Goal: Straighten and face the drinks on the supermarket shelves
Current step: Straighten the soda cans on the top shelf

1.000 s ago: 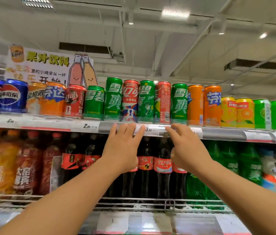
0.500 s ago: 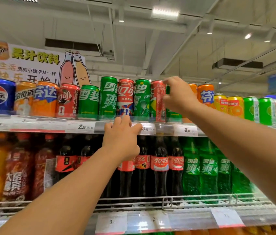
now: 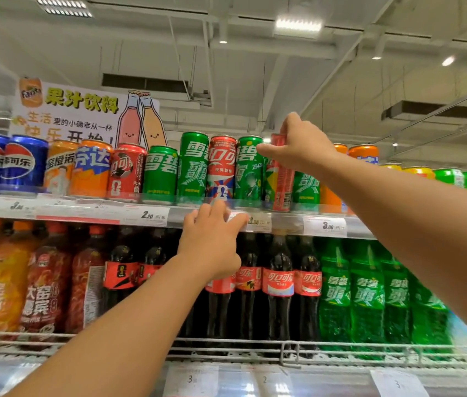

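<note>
A row of drink cans stands on the top shelf (image 3: 89,214). My right hand (image 3: 302,144) grips the top of a tall red slim can (image 3: 279,184), which shows its barcode side and tilts slightly. Left of it stand a green Sprite slim can (image 3: 248,170), a red Coca-Cola slim can (image 3: 221,167) and another green slim can (image 3: 193,164). My left hand (image 3: 212,245) rests with its fingertips on the shelf's price rail below those cans, holding nothing.
Blue Pepsi cans (image 3: 6,161) and orange cans (image 3: 89,167) fill the shelf's left end; orange and green cans run right. Below stand cola bottles (image 3: 278,285), green Sprite bottles (image 3: 367,293) and orange-red bottles (image 3: 40,282) behind a wire rail (image 3: 284,349). A paper sign (image 3: 77,113) stands behind the cans.
My right hand rose from the shelf edge to the can tops, then slid left from the green can onto the tall red can. My left hand stayed on the price rail.
</note>
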A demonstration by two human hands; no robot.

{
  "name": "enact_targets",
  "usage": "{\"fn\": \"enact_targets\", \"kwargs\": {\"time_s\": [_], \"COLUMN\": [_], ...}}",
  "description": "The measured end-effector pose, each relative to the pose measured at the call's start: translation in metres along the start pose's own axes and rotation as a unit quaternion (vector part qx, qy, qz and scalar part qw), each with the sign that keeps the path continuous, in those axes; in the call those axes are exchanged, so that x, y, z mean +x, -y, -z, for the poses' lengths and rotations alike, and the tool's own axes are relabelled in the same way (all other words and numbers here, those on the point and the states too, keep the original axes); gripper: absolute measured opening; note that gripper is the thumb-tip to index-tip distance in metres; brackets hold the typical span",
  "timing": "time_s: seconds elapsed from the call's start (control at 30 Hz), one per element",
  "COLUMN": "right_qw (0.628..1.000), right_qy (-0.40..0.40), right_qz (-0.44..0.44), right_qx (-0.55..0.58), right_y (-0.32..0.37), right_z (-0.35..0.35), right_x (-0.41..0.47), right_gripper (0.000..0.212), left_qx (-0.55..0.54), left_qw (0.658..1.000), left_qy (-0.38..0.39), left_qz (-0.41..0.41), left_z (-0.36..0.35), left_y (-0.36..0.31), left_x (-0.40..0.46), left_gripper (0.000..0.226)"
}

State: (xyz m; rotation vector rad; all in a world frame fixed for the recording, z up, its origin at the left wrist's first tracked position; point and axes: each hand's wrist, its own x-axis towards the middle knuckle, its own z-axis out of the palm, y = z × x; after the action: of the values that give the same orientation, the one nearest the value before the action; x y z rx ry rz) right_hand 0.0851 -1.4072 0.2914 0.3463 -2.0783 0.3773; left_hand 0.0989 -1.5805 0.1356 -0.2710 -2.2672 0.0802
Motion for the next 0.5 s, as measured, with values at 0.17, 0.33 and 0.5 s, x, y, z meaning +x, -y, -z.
{"fn": "enact_targets", "kwargs": {"time_s": [0.17, 0.33, 0.5], "right_qw": [0.994, 0.988, 0.978], "right_qy": [-0.038, -0.034, -0.028], "right_qz": [-0.072, -0.106, -0.045], "right_qx": [0.078, 0.108, 0.204], "right_y": [-0.002, -0.003, 0.0], "right_z": [-0.002, 0.003, 0.032], "right_x": [-0.007, -0.019, -0.03], "right_gripper": [0.072, 0.05, 0.051], "left_qx": [-0.003, -0.014, -0.023], "left_qw": [1.0, 0.999, 0.994], "left_qy": [0.008, 0.04, 0.11], "left_qz": [0.003, 0.01, -0.014], "left_z": [0.003, 0.009, 0.022], "left_y": [-0.002, -0.004, 0.001], "left_x": [-0.002, -0.005, -0.01], "left_gripper": [0.067, 0.071, 0.084]}}
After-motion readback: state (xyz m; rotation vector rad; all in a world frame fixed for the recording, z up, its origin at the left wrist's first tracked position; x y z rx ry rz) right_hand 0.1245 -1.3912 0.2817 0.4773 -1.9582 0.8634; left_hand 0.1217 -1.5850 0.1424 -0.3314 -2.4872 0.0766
